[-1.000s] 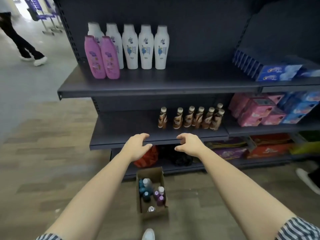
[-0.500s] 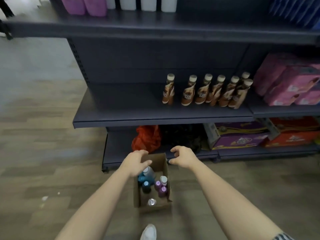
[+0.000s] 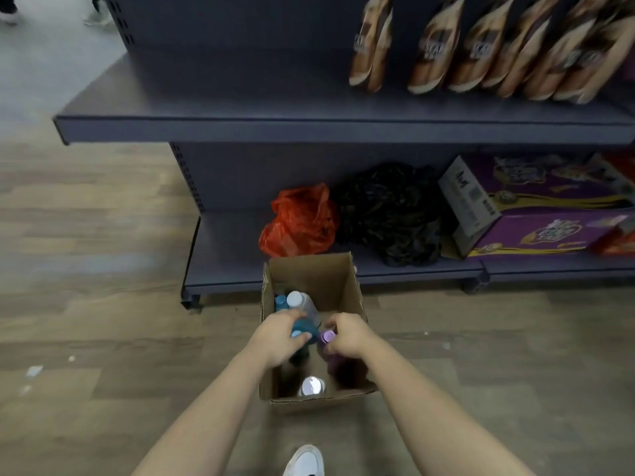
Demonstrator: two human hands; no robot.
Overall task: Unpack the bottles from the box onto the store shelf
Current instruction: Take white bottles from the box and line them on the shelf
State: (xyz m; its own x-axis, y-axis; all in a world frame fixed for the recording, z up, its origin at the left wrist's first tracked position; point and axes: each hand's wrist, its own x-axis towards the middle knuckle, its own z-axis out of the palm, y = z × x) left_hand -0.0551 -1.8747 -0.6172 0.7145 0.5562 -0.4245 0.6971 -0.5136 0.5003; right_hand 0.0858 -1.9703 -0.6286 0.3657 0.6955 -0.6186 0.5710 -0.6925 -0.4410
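Box (image 3: 311, 266): plain brown cardboard, open-topped, flaps up, standing on the floor (image 3: 86, 235) just in front of the bottom shelf
Bottles in box: smooth plastic with round caps; a teal bottle (image 3: 302, 329), a purple bottle (image 3: 326, 336), a clear bottle with a white cap (image 3: 299, 300), a small blue cap (image 3: 280, 300) and a shiny pale cap (image 3: 312, 386) at the near end
Left hand (image 3: 281, 338): fingers curled round the top of the teal bottle
Right hand (image 3: 347, 334): fingers pinched on the cap of the purple bottle
Shelf (image 3: 240, 128): dark grey metal, flat; its left part is bare and brown bottles (image 3: 433, 49) stand in a row to the right
Bottom shelf: crinkled orange bag (image 3: 299, 221), black bag (image 3: 391, 214), glossy purple carton (image 3: 536, 214)
Floor: wood-look planks
Change: half a second ago both hands hovered spread over the box's far rim; now they are down inside it, each on a bottle, and the view has dipped lower
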